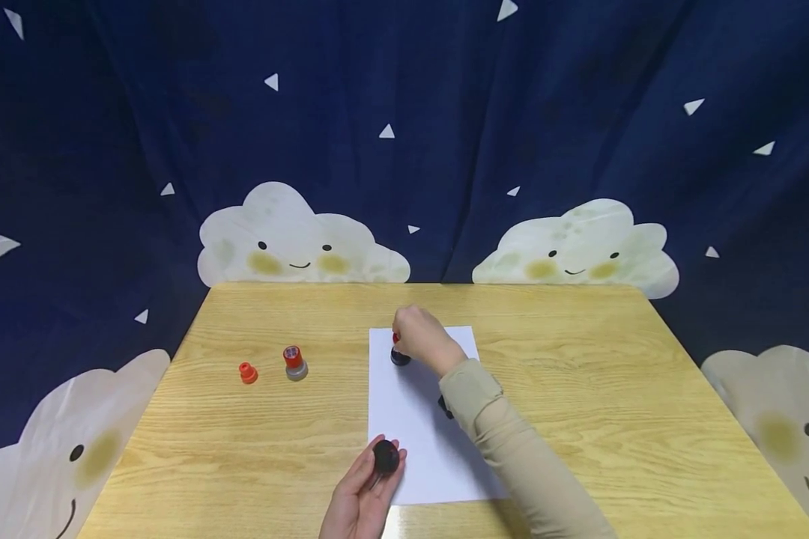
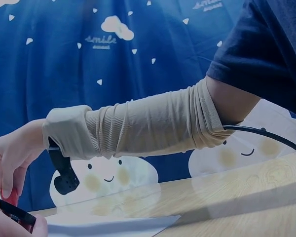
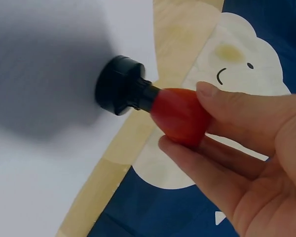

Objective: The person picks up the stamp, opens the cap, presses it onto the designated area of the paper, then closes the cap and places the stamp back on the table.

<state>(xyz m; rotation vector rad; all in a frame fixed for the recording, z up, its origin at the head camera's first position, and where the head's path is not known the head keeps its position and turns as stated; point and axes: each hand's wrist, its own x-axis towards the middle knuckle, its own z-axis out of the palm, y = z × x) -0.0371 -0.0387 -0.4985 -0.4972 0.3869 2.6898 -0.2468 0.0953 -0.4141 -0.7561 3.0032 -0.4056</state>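
My right hand (image 1: 421, 335) pinches the red handle of a stamp (image 3: 181, 116) between thumb and fingers. The stamp's black round base is turned down toward the far part of a white sheet of paper (image 1: 404, 408) and sits close over it. In the head view the hand covers most of the handle. Near the sheet's front left corner, my left hand (image 1: 362, 490) holds a black round cap (image 1: 386, 457), its fingers curled around the sides. No printed mark shows on the visible part of the paper.
Left of the sheet stand a red and grey cylindrical stamp (image 1: 294, 362) and a small red cap-like piece (image 1: 248, 373). The wooden table (image 1: 580, 374) ends at a dark blue curtain (image 1: 438, 150) with clouds. A black camera (image 2: 64, 175) hangs under the right wrist.
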